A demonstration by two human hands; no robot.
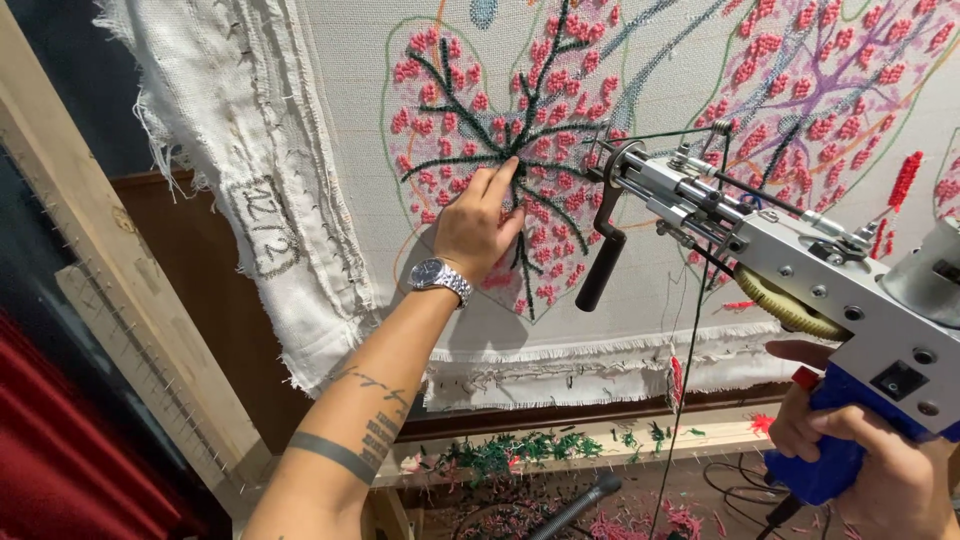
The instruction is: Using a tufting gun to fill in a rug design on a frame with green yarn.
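The left hand (478, 222), fingers extended flat, presses the stretched cream tufting cloth (340, 120) at a pink-and-green tufted leaf (500, 150). At four o'clock, the right hand (880, 460) is clenched around the blue handle of a silver metal tufting gun (800, 270). Two leaves look largely filled; outlined areas remain bare.

tufting gun (800, 270) cropped right, cloth (330, 150) cropped above

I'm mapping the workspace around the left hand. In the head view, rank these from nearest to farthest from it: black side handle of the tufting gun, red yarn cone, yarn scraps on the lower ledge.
1. Black side handle, just right of the left hand.
2. Yarn scraps, below on the ledge.
3. Red yarn cone, far right.
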